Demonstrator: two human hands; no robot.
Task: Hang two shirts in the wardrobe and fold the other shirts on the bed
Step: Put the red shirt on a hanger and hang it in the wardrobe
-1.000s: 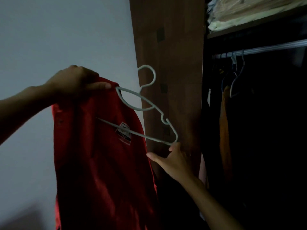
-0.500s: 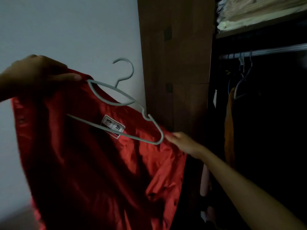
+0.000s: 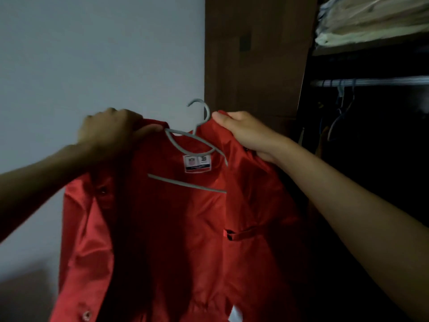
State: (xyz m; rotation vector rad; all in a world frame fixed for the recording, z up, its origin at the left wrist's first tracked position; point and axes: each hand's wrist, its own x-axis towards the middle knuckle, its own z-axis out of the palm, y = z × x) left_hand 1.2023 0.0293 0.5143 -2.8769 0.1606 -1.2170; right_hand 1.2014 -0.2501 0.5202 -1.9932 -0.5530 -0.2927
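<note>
Both hands, left hand (image 3: 109,133) and right hand (image 3: 243,133), pinched the red shirt (image 3: 176,228) at its shoulders, the grey hanger (image 3: 195,135) between their fingers; soft, slippery-looking cloth seemed best gripped there.

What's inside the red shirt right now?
A grey hanger sits inside the red shirt: its hook, neck curve and bottom bar show in the open collar. Both ends are covered by the shoulders, where the left hand and right hand grip the cloth.
</note>
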